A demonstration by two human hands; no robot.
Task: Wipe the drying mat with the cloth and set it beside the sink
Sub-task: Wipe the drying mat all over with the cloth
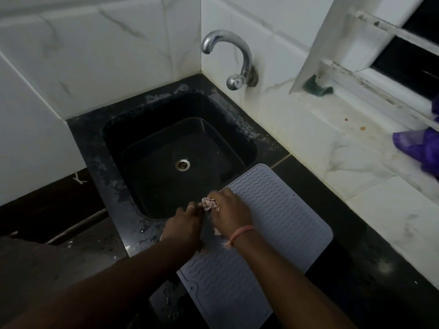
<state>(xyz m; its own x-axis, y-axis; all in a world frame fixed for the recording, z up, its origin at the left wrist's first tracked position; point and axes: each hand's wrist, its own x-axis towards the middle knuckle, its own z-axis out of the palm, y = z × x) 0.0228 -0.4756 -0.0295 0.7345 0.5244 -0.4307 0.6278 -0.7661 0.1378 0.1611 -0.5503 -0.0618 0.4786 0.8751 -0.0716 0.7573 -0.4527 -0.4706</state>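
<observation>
A pale grey drying mat [280,217] with wavy ridges lies on the dark counter to the right of the black sink [249,143], its far left corner hanging over the sink's rim. My right hand [229,211] rests on the mat's left edge, closed around a small bunched pink and white cloth [209,203]. My left hand [184,225] sits right beside it at the mat's left edge, fingers curled and touching the cloth or the mat's edge; I cannot tell which.
A chrome tap [234,58] curves over the sink's back right corner. White tiled walls enclose the sink. A green scrub pad [317,87] sits on the window ledge. Purple plastic [420,148] lies on the white marble ledge at right. Water drops dot the counter.
</observation>
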